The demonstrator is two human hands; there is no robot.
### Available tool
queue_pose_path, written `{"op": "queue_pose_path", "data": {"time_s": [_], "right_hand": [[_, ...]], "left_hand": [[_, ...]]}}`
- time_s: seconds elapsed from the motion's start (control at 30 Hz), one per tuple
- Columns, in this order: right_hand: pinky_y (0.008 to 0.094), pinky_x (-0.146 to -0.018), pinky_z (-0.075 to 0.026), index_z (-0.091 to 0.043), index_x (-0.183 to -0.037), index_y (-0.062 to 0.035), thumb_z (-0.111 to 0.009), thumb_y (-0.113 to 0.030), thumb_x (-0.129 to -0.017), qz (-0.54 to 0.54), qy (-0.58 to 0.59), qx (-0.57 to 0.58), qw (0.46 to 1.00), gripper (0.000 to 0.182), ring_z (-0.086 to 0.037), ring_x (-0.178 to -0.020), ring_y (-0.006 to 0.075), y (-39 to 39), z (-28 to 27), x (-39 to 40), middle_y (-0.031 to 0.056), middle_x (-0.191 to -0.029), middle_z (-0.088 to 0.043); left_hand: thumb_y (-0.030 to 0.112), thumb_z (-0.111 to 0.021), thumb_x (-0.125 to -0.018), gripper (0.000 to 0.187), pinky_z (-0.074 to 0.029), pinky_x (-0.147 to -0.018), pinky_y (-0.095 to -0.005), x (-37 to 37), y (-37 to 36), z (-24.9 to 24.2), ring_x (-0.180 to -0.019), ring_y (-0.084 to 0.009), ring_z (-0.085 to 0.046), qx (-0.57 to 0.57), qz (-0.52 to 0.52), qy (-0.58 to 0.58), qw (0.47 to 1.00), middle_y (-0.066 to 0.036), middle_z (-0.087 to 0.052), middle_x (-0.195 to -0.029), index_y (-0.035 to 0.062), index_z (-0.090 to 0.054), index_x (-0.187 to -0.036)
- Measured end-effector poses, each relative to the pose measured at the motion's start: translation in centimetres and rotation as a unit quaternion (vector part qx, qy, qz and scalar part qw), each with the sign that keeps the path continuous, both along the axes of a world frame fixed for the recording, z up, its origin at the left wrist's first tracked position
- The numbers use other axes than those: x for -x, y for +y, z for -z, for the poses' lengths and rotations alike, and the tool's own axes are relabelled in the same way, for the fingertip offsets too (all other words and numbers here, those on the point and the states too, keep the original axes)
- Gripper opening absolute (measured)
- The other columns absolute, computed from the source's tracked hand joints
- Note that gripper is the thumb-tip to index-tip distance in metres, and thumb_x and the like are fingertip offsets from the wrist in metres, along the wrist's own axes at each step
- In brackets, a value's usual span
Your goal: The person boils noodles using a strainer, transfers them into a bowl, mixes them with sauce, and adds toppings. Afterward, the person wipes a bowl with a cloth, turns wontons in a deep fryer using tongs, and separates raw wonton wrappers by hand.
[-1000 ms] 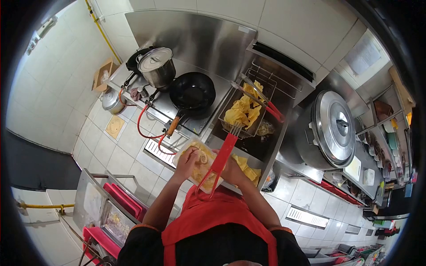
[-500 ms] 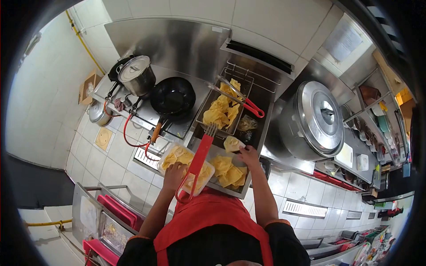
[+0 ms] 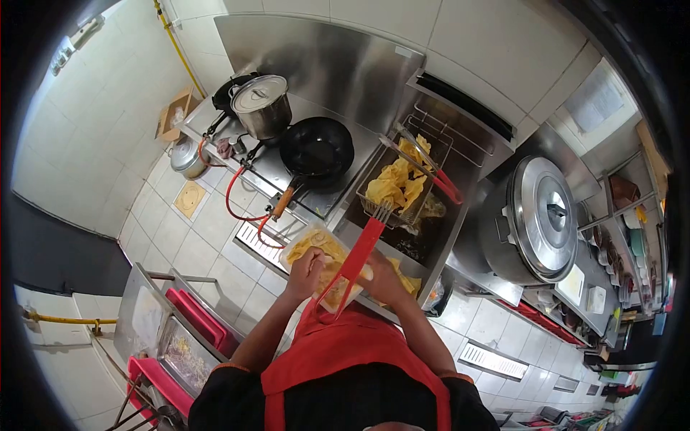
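A plastic container [image 3: 316,235] of folded, pale yellow dough pieces sits in front of my red apron. My left hand [image 3: 307,271] is over it with fingers curled together; what they grip, if anything, is hidden. At the container's right side, my right hand [image 3: 384,281] has its fingers closed at a pale piece of dough [image 3: 368,273], mostly hidden. A fork-ended utensil with a red handle [image 3: 363,248] crosses the view in front of the right fingers. Yellow dough sheets [image 3: 410,284] lie beyond that hand, partly covered.
In the fryer [image 3: 402,248], a wire basket holds fried golden sheets [image 3: 395,183], with red-handled tongs [image 3: 431,172] lying across it. A black wok [image 3: 316,151] and a lidded pot [image 3: 262,108] stand on the stove at left. A large steel pot [image 3: 539,223] is at right.
My right hand has brought the pale dough piece from the fryer's edge toward the container. My left hand's fingers have curled up over the container. The whole view has shifted and turned slightly.
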State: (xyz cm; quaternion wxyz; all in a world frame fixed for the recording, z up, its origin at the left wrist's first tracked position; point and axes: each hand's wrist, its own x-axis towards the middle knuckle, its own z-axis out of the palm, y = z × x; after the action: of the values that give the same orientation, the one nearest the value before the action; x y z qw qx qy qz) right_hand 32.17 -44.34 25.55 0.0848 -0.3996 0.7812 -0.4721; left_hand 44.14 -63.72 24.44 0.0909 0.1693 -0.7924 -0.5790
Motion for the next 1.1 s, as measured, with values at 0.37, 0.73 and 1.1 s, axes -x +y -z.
{"op": "queue_pose_path", "data": {"time_s": [0.37, 0.73, 1.1], "right_hand": [[0.025, -0.063, -0.052, -0.064, -0.102, -0.0043, -0.061, -0.018, -0.094, 0.134, -0.487, 0.091, 0.858, 0.016, -0.063, -0.072, 0.0102, 5.0, 2.3, 3.3, 0.0014, -0.085, -0.065], [0.0301, -0.083, -0.05, -0.053, -0.128, 0.0016, -0.069, -0.021, -0.088, 0.421, -0.052, -0.017, 0.905, 0.049, -0.062, -0.098, 0.023, 10.4, 4.9, 9.3, 0.0159, -0.112, -0.063], [0.0341, -0.092, -0.047, -0.063, -0.109, -0.0025, -0.071, -0.021, -0.087, 0.037, 0.013, 0.042, 0.998, 0.03, -0.064, -0.097, 0.0255, 1.7, -0.6, -0.9, 0.01, -0.097, -0.067]], "left_hand": [[0.027, -0.064, -0.091, 0.034, -0.049, -0.078, -0.0307, 1.0, 1.2, -0.3, -0.091, -0.0184, -0.063, -0.009, 0.085, -0.063, 0.994, -0.01, -0.065, -0.1, 0.0025, -0.058, -0.114], [0.029, -0.065, -0.084, 0.036, -0.043, -0.096, -0.0444, -1.7, 1.5, 6.7, -0.109, -0.0308, -0.054, 0.371, 0.129, -0.017, 0.919, -0.011, -0.06, -0.11, 0.0079, -0.063, -0.112], [0.018, -0.05, -0.099, 0.018, -0.048, -0.068, -0.0294, 1.4, 2.6, 0.9, -0.08, -0.0187, -0.059, 0.011, -0.035, 0.017, 0.999, -0.011, -0.06, -0.09, 0.0008, -0.057, -0.098]]}}
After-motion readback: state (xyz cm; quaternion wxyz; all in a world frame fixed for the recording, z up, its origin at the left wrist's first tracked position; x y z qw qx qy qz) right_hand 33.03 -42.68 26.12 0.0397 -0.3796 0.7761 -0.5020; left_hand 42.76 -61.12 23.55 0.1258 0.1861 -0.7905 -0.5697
